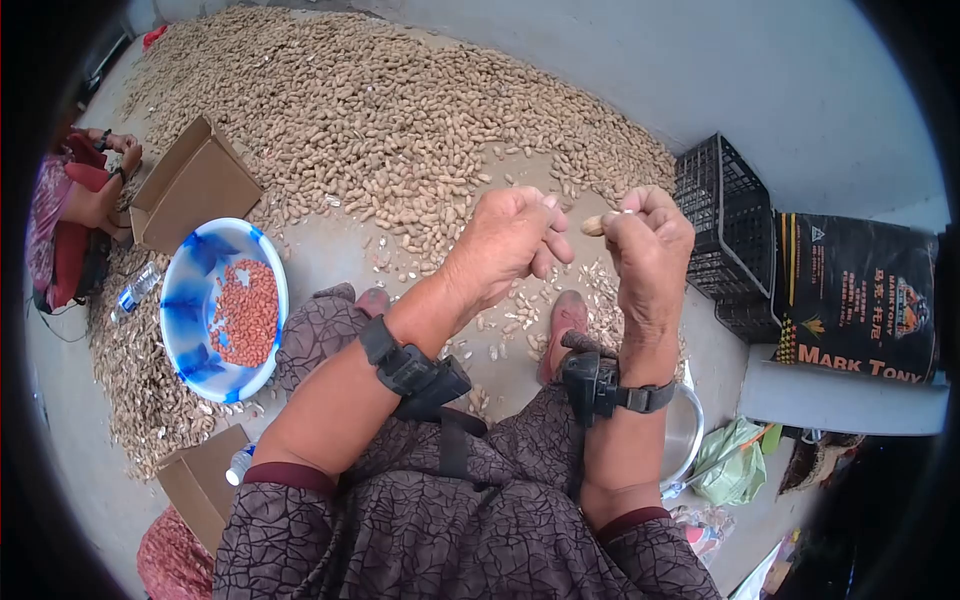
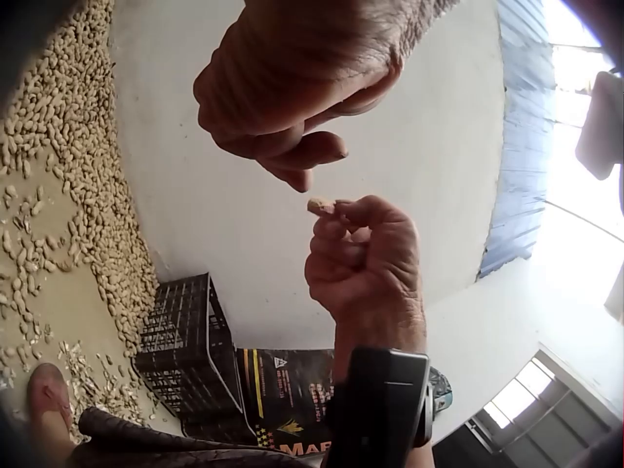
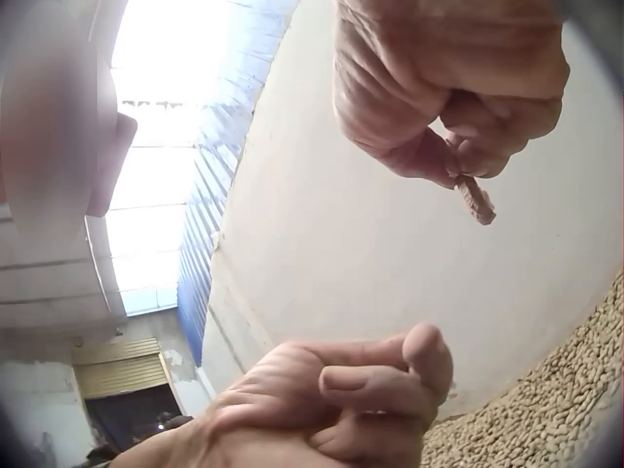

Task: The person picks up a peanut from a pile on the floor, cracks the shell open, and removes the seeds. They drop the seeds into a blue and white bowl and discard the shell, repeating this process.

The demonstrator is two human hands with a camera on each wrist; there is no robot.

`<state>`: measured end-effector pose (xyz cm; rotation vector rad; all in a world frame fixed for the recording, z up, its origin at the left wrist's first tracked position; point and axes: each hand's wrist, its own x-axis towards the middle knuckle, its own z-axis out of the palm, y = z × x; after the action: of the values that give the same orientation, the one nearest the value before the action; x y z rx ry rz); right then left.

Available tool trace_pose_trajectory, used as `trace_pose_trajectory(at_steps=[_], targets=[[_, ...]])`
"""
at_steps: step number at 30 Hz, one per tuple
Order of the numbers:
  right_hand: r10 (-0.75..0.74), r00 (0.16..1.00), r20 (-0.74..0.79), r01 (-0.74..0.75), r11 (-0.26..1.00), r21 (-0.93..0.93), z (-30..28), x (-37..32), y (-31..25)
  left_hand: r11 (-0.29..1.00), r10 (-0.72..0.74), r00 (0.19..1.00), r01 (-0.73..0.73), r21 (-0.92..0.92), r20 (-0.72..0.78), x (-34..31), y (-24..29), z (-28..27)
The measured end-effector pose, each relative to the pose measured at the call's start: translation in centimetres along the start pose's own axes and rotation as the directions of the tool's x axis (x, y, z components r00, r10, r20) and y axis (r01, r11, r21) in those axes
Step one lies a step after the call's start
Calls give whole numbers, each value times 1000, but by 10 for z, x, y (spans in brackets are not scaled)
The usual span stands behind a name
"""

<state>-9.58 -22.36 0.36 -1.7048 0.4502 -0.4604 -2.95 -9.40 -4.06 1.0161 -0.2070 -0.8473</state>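
Observation:
Between the thumb and fingertips of my right hand [image 1: 650,245] I pinch a peanut in its shell [image 1: 594,225], which points toward the left hand. The right wrist view shows the peanut [image 3: 476,201] sticking out below those fingers. My left hand [image 1: 515,240] is held in the air just left of it, apart from the peanut. Its fingers are loosely bent, with nothing visible between them in the left wrist view; the palm is hidden. On the left, a blue and white basin [image 1: 176,310] holds reddish shelled peanut kernels [image 1: 247,315].
A wide heap of unshelled peanuts [image 1: 400,110] spreads along the wall. Empty shells [image 1: 140,400] lie at left. A cardboard box [image 1: 195,185], black crates [image 1: 720,215], a black bag [image 1: 860,300] and a metal bowl [image 1: 682,430] stand around. Another person [image 1: 85,205] sits far left.

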Motion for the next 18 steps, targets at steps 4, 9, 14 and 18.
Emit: trace_pose_trajectory(at_steps=[4,9,14,18], targets=[[-272,894,-357,-100,654,-749,-23,12,2,998,-36,997,34,-47,-64,1,2,-6],[50,983,-177,-125,886,-447,-19,13,5,995,-26,992,14,96,120,-1,-3,2],[214,974,70,-189,947,-259,15,-3,-2,977,43,983,-78,196,177,-12,3,22],[262,956,132,-228,947,-226,20,-1,7,958,68,986,-108,267,154,-14,2,19]])
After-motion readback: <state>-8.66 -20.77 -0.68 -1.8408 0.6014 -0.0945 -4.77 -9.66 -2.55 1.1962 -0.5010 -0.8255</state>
